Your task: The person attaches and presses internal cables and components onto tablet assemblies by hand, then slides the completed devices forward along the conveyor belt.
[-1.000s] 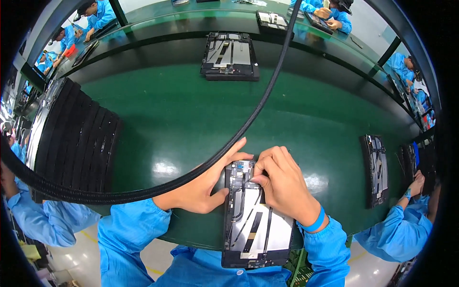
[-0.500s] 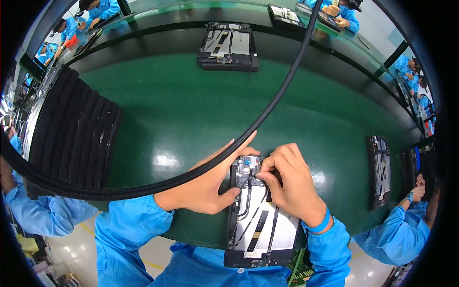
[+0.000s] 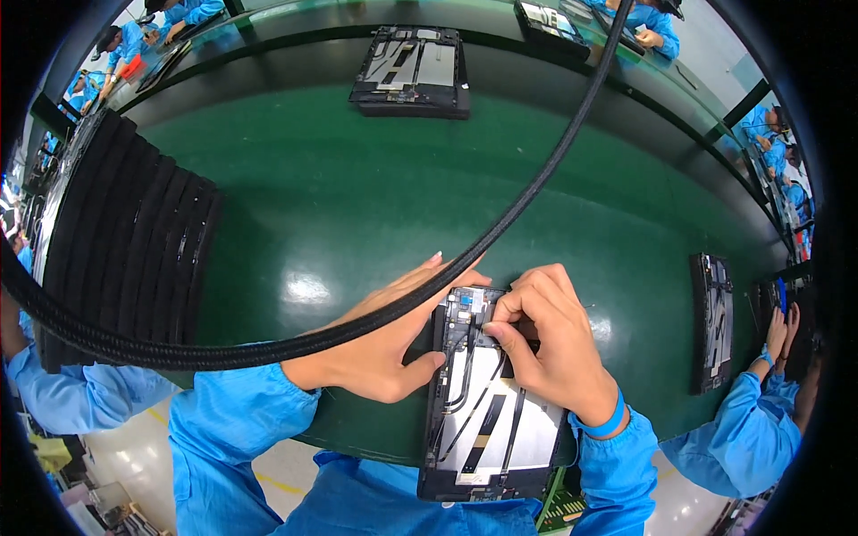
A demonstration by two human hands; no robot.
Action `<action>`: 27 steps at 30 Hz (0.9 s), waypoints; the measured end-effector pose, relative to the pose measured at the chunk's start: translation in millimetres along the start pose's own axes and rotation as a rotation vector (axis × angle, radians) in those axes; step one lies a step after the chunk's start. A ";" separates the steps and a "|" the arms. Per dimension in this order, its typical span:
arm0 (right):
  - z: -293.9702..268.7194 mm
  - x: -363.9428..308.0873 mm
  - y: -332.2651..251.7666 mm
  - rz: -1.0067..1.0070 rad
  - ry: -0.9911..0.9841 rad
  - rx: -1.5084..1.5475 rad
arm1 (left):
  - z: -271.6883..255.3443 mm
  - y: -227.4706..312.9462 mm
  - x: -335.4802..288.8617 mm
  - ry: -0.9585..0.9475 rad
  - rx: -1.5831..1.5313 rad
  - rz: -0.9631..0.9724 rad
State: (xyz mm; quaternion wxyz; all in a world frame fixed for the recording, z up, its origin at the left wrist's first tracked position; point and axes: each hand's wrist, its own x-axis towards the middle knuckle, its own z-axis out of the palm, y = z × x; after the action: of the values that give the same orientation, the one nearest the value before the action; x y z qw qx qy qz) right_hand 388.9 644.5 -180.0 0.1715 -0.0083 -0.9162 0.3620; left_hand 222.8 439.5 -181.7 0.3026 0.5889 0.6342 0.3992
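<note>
An opened tablet lies in front of me near the table's front edge, its silver inner panel and black flex cables exposed. A small circuit board runs along its far end. My left hand steadies the tablet, thumb at its left edge and fingers reaching round the far end. Over the board's right part, my right hand is closed in a pinch, thumb against forefinger. Whatever its fingertips hold is hidden or too small to name. A blue band circles my right wrist.
A thick black cable arcs across the view, passing in front of my left hand. Black padded trays are stacked at left. More opened tablets lie at the far side and right. A co-worker's hands are at far right.
The view has shifted slightly. My hands keep nearly the same place on the tablet, the right still pinched over the board. At far right, the co-worker's hands have moved up.
</note>
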 end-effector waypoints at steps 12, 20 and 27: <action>-4.1 -2.1 1.4 0.036 -0.047 0.081 | 1.0 3.1 2.8 -0.049 0.046 0.014; -17.2 3.2 1.6 0.081 -0.134 0.136 | 9.9 3.1 1.6 -0.003 0.089 -0.010; -20.3 5.2 5.8 0.047 -0.145 0.158 | 19.4 -5.6 -5.5 0.273 0.129 0.113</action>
State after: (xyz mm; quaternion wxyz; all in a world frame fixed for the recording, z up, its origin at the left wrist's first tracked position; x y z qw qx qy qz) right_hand 389.8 663.0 -168.5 0.0966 0.0101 -0.8944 0.4366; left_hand 237.1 437.0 -196.7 0.1523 0.5824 0.6594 0.4503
